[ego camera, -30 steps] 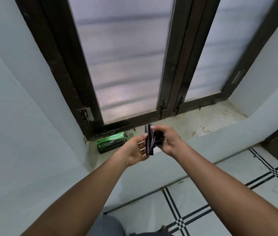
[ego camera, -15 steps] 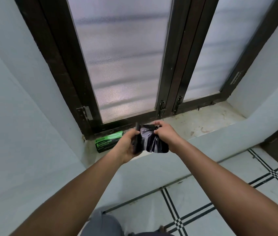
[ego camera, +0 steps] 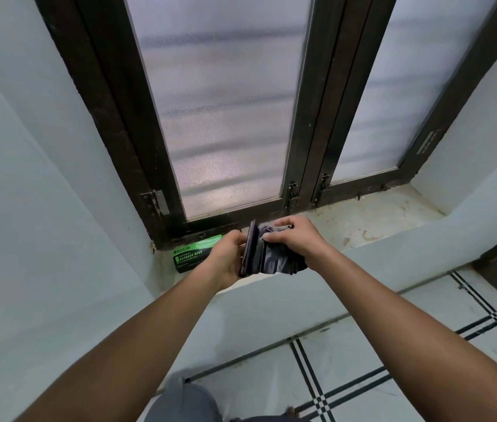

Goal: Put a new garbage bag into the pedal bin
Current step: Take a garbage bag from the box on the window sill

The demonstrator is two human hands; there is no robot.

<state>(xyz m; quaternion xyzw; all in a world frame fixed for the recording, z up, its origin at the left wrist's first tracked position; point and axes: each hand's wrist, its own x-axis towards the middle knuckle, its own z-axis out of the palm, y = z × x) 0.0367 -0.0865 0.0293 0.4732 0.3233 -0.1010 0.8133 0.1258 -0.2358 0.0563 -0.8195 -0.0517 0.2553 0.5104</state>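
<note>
left hand (ego camera: 229,257): grips the folded stack of the black garbage bag (ego camera: 267,254) from the left, fingers curled round its left edge, thumb on the near side.
right hand (ego camera: 294,239): pinches the bag's top edge between thumb and fingertips, the rest of the fingers curled over the loose plastic on the right.
garbage bag: black, glossy, still mostly folded; a stiff upright fold stands at the left and crumpled plastic spreads to the right between the two hands. it is held in the air just above the front edge of the window sill (ego camera: 372,222), not resting on it.
box of bags (ego camera: 194,254): green pack printed "beco garbage bags", lying on its side at the left end of the sill, just beside the left hand and partly hidden by it, close to the window frame.
window sill: pale, stained stone, running from the left wall to the right corner under the window.
window (ego camera: 226,117): dark brown frame with two frosted panes, latches at the bottom of the middle posts, a hinge at the lower left.
floor (ego camera: 363,376): white tiles with black double lines, below the sill at the right.
pedal bin: not seen in this view.
</note>
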